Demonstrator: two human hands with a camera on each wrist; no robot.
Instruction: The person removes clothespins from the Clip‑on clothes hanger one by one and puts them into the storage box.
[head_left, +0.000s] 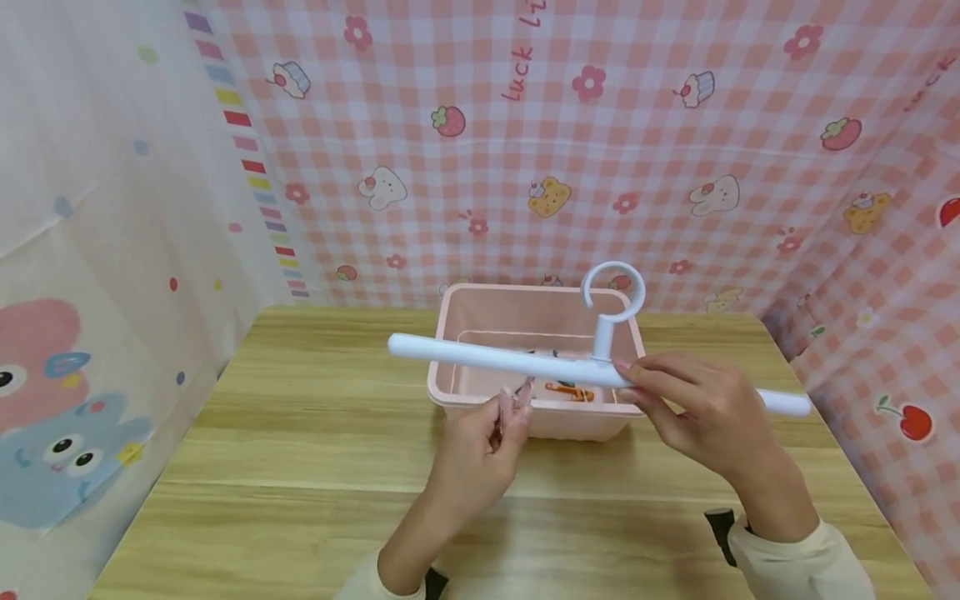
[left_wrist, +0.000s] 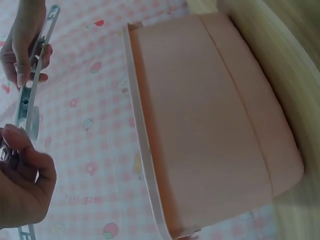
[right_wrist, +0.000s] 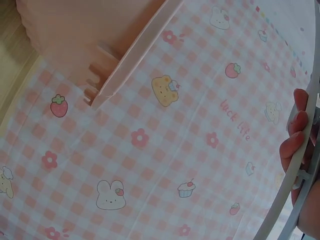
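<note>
My right hand (head_left: pixel 701 408) pinches a long white hanger (head_left: pixel 480 357) right of its middle, above the bin. Its round hook (head_left: pixel 640 292) points up, and the bar tilts slightly down to the right. In the left wrist view, the underside of the hanger (left_wrist: pixel 28 97) looks hollow. My left hand (head_left: pixel 472 450) pinches a small pale pink clip (head_left: pixel 507 407) between thumb and fingers, just below the bar. Fingers cover part of this clip. The right wrist view shows my right fingers (right_wrist: pixel 295 127) behind the bar.
A pink plastic bin (head_left: pixel 540 423) stands on the wooden table (head_left: pixel 300 450) beneath the hanger. Inside lie an orange clip (head_left: pixel 576 392) and some darker small pieces, partly hidden by the bar. Behind hangs a pink checked cloth (head_left: pixel 480 167); a white cloth (head_left: pixel 112 225) hangs at left.
</note>
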